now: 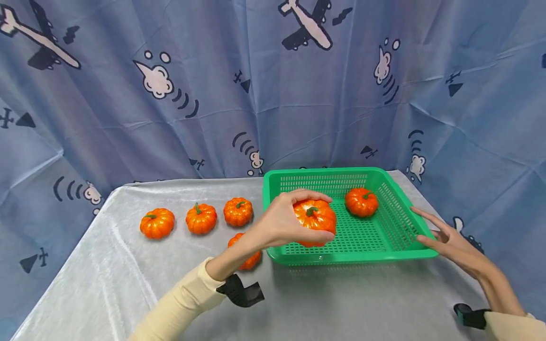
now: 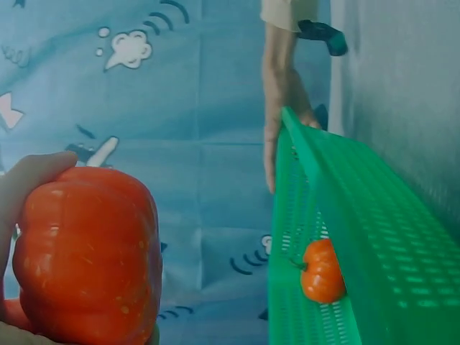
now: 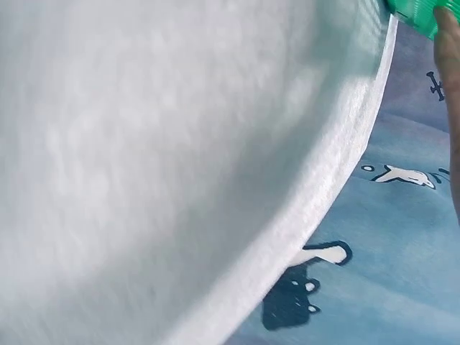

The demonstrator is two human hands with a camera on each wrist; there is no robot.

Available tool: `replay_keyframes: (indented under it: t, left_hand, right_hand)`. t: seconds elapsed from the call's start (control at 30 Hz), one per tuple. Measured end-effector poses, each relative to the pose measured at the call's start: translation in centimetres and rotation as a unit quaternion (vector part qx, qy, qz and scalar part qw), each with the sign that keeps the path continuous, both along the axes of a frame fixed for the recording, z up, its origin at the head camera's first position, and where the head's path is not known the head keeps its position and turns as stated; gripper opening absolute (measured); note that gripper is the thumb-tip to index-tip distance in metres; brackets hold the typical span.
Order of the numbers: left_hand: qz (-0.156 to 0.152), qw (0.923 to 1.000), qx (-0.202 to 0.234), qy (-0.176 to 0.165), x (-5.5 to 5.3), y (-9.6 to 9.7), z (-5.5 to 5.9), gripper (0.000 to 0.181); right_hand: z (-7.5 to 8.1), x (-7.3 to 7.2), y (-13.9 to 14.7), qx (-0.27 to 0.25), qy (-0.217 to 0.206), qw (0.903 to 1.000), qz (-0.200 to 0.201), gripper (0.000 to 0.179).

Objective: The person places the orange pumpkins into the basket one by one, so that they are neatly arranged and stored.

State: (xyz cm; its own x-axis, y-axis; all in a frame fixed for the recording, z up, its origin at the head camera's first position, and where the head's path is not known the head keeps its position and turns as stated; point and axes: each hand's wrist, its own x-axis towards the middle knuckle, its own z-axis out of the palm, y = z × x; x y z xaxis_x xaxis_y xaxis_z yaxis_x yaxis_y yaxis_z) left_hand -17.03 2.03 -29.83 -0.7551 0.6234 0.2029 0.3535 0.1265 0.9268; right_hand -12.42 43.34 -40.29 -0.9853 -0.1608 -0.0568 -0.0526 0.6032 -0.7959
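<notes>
My left hand (image 1: 281, 222) holds a small orange pumpkin (image 1: 316, 219) with a green stem, thumb on the near side and fingers on the far side. It is over the left part of a green plastic basket (image 1: 354, 257); the left wrist view shows this pumpkin (image 2: 90, 251) large and close. Another pumpkin (image 1: 361, 202) lies inside the basket, toward the back right. At the basket's right end, my right hand (image 1: 458, 248) has its fairly straight fingers and thumb at the rim. Only part of that hand (image 3: 447, 54) shows in the right wrist view.
Left of the basket, on the pale cloth-covered table (image 1: 128, 274), lie three pumpkins in a rough row: one far left (image 1: 157, 223), one middle (image 1: 201, 219) and one right (image 1: 238, 211). A nearer pumpkin (image 1: 251, 260) is partly behind my left forearm. A blue printed curtain (image 1: 213, 104) hangs behind.
</notes>
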Motion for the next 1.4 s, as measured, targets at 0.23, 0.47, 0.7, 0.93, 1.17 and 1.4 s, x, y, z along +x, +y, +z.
replay_keyframes:
  t: [0.23,0.47,0.7,0.93,1.17,1.4]
  left_hand:
    - [-0.042,0.9977,-0.051,-0.013,-2.1,3.6,-0.9,0.049]
    - [-0.037,0.9914,-0.123,0.021,-4.9,5.5,-1.6,0.052]
    - [-0.070,0.9760,-0.196,0.064,-6.3,9.7,-3.2,0.052]
    - [-0.086,0.9633,-0.235,0.098,-7.3,13.7,-4.7,0.059]
    - [-0.091,0.9546,-0.261,0.111,-8.1,15.7,-6.8,0.058]
    - [-0.116,0.9519,-0.257,0.120,-7.9,17.1,-8.2,0.053]
  right_hand:
    - [0.6,2.1,0.9,0.013,0.017,0.9997,-0.012,0.071]
    - [0.8,-0.7,-0.4,-0.008,0.029,0.9995,0.007,0.070]
    - [0.4,-1.2,-0.3,-0.030,0.026,0.9992,0.009,0.071]
    - [0.3,-0.1,0.3,-0.031,0.035,0.9989,-0.001,0.071]
    - [0.4,-0.4,0.2,-0.037,0.044,0.9983,0.013,0.070]
    - [0.0,0.1,0.2,-0.054,0.045,0.9974,0.019,0.072]
